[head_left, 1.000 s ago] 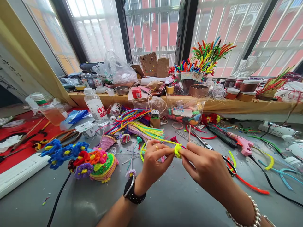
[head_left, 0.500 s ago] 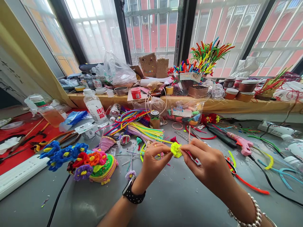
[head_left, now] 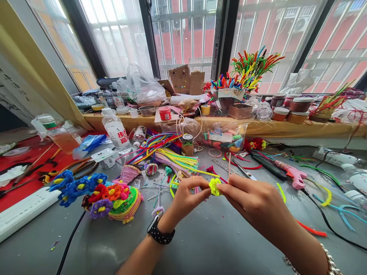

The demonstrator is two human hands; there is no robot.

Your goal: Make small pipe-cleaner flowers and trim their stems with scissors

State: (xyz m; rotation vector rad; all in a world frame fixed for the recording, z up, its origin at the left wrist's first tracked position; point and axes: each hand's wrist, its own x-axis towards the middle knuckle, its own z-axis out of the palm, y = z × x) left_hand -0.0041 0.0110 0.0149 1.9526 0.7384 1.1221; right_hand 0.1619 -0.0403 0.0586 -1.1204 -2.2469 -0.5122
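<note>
Between my two hands, over the middle of the grey table, is a small bright yellow flower that looks made of pipe cleaner. My left hand pinches its left side between thumb and fingers. From the right, the fingertips of my right hand press against its petals, closed on it. Left of my left wrist a lilac pipe-cleaner flower lies on the table. Behind my hands spreads a bundle of coloured pipe cleaners.
Finished flowers in blue, red, orange and purple stand at the left by a white power strip. At the right lie a pink glue gun with a black cord and scissors. Jars and bags line the wooden sill.
My right hand has turned flatter, its fingers reaching further over the yellow flower. The flower has shifted slightly down and right. My left hand keeps its pinch, moving slightly right.
</note>
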